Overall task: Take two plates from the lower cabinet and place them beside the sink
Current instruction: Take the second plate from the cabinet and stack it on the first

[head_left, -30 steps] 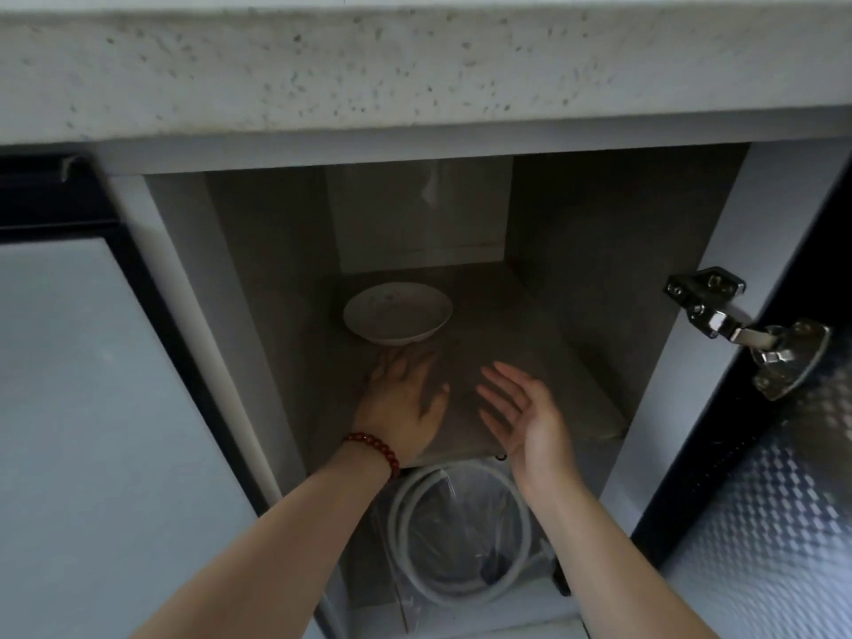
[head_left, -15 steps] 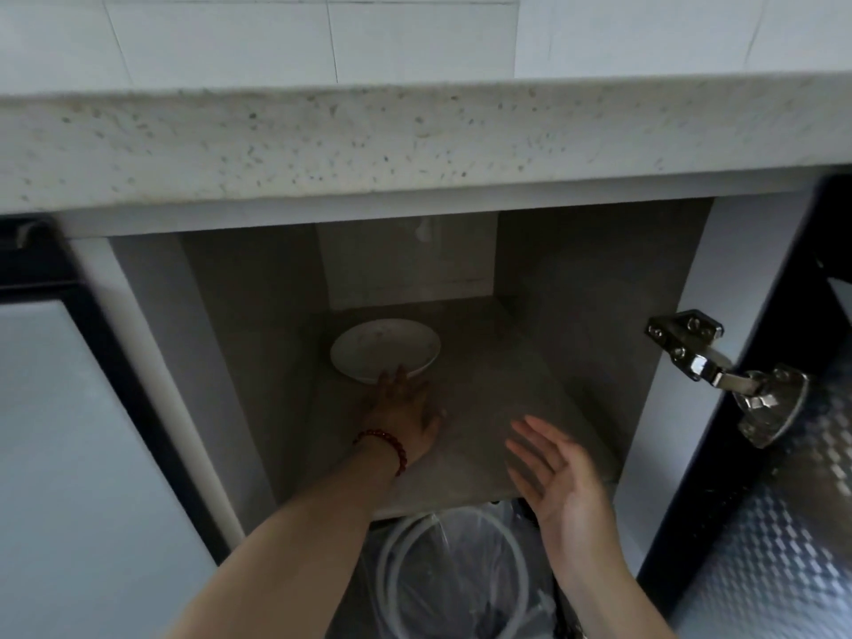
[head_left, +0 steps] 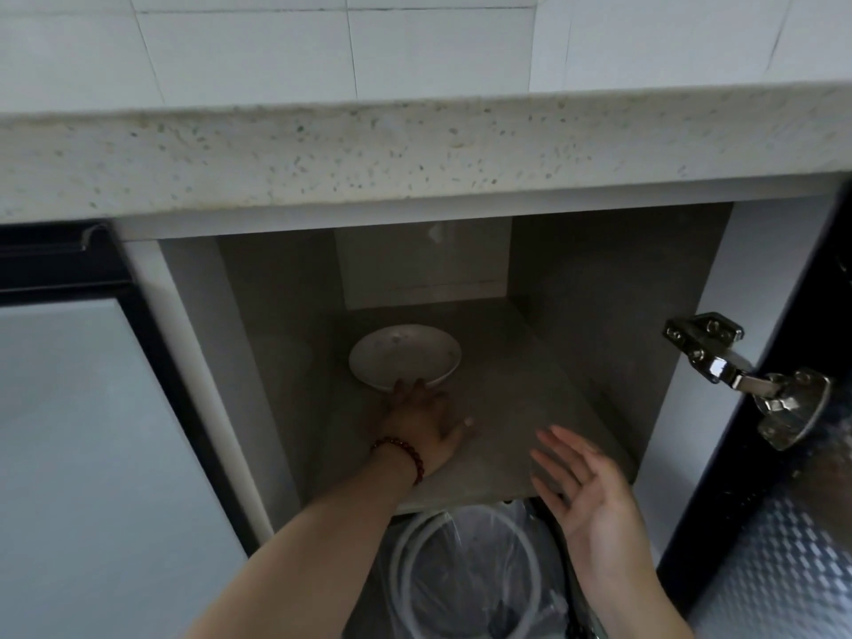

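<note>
A white deep plate [head_left: 405, 355] sits on the grey shelf [head_left: 530, 408] inside the open lower cabinet, towards the back left. My left hand [head_left: 424, 422], with a red bead bracelet on the wrist, reaches into the cabinet and its fingertips touch the plate's near rim; the fingers look fairly straight. My right hand [head_left: 585, 486] hovers open, palm turned left, at the shelf's front edge and holds nothing. Only one plate stack is visible; how many plates it holds is unclear.
The speckled countertop edge [head_left: 415, 149] overhangs the cabinet. The open door with a metal hinge [head_left: 747, 375] stands at the right. A closed frosted door [head_left: 69, 454] is at the left. Below the shelf lies a coiled white hose [head_left: 461, 578] in plastic.
My left hand has reached deeper into the cabinet until its fingers touch the plate. My right hand has drawn back to the shelf's front edge. The view has tilted upward.
</note>
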The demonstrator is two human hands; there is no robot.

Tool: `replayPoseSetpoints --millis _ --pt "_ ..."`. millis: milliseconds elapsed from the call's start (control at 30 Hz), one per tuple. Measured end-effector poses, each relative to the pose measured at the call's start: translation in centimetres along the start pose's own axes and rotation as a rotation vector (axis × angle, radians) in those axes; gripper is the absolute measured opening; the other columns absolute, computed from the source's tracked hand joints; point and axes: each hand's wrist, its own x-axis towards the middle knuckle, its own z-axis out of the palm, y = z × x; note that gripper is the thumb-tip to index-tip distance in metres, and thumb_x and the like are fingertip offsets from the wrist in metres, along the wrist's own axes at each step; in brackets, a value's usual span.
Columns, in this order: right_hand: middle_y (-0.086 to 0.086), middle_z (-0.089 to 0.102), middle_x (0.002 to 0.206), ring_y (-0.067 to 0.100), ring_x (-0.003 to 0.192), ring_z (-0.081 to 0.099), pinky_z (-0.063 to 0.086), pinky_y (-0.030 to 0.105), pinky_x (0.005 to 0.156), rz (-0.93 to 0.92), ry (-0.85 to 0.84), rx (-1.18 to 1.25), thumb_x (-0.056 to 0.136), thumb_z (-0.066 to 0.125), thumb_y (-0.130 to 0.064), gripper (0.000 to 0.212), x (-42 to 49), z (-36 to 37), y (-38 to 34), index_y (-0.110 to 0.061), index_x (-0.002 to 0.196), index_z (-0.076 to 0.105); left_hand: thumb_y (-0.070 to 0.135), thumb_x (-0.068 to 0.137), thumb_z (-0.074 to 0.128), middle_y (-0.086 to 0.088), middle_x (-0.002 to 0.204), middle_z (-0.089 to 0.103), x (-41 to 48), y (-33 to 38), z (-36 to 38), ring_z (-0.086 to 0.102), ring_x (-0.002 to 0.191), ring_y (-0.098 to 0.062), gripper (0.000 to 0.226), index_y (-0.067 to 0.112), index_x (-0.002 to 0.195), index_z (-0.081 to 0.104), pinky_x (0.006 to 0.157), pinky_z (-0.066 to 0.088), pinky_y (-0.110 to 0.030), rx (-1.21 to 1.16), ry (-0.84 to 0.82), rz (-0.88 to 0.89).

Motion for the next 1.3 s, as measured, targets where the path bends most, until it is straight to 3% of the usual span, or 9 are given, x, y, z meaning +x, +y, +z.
replayPoseSetpoints --millis 200,367,533,933,1133,1300 --pt "0.0 0.071 0.11 0.018 0.109 0.061 0.043 0.038 0.097 -0.006 -0.028 0.003 0.098 0.031 -0.025 0.034 -0.1 0.8 -0.1 -0.018 0.106 0.064 0.065 0.085 0.023 -0.013 0.158 0.016 -1.3 1.7 0.9 0.008 0.144 -0.037 0.073 0.027 0.146 0.025 0.116 0.009 -0.047 -0.022 -0.014 0.04" --pt "0.002 0.068 0.114 0.019 0.112 0.06 0.04 0.04 0.101 0.001 -0.044 0.001 0.099 0.03 -0.025 0.035 0.1 1.0 -0.2 -0.018 0.105 0.063 0.076 0.068 0.003 -0.013 0.157 0.019 -1.9 2.9 1.5 0.013 0.144 -0.036 0.093 0.03 0.146 0.024 0.114 0.014 -0.052 -0.003 -0.027 0.053" --pt "0.002 0.067 0.115 0.019 0.112 0.059 0.039 0.041 0.102 0.01 -0.042 0.003 0.098 0.032 -0.025 0.032 0.5 1.0 -0.5 -0.019 0.105 0.063 0.068 0.085 0.024 -0.01 0.158 0.015 -3.7 2.9 0.9 0.012 0.144 -0.034 0.072 0.031 0.147 0.021 0.113 0.013 -0.049 -0.01 -0.061 0.074" --pt "0.001 0.066 0.113 0.017 0.111 0.059 0.04 0.038 0.1 0.009 -0.049 0.017 0.099 0.03 -0.024 0.033 1.5 -0.1 -0.3 -0.019 0.106 0.062 0.064 0.088 0.027 -0.006 0.156 0.019 -5.1 2.6 0.9 0.017 0.141 -0.034 0.067 0.035 0.147 0.017 0.111 0.01 -0.057 0.036 -0.032 0.086" --pt "0.002 0.065 0.117 0.017 0.113 0.058 0.04 0.038 0.101 -0.004 -0.065 0.015 0.099 0.03 -0.024 0.033 1.7 0.1 0.0 -0.019 0.108 0.061 0.064 0.087 0.026 -0.006 0.152 0.029 -6.7 3.4 1.1 0.027 0.135 -0.032 0.066 0.034 0.145 0.02 0.108 0.019 -0.055 0.035 0.02 0.126" --pt "0.002 0.065 0.116 0.017 0.112 0.058 0.043 0.035 0.096 0.003 -0.061 0.006 0.099 0.03 -0.024 0.033 1.6 0.2 0.2 -0.02 0.106 0.062 0.062 0.088 0.028 -0.004 0.153 0.03 -8.5 4.4 1.4 0.026 0.137 -0.03 0.063 0.037 0.145 0.019 0.109 0.014 -0.054 -0.022 0.035 0.151"
